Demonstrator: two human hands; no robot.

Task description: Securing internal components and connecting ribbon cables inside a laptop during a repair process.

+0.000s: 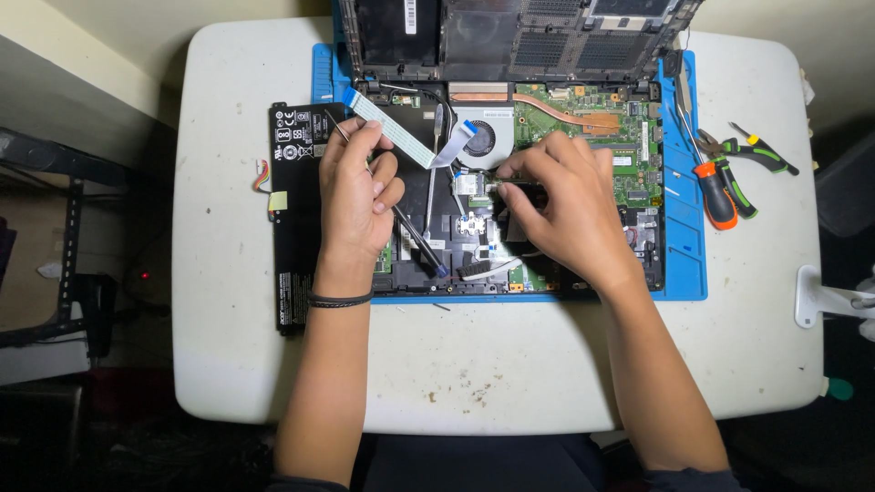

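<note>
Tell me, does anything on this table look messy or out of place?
Yes. The laptop lies opened up, its circuit board and fan bare. A white ribbon cable sticks out loose, the black battery lies apart at the left, and small crumbs dot the white table.

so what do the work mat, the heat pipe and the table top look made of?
Work mat: matte blue, likely silicone or rubber.
Heat pipe: copper by its reddish metallic sheen.
Table top: white, smooth, probably plastic, with rounded corners and scuffed specks.

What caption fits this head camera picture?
Two hands, left hand and right hand, work inside an opened laptop on a blue mat.
</note>
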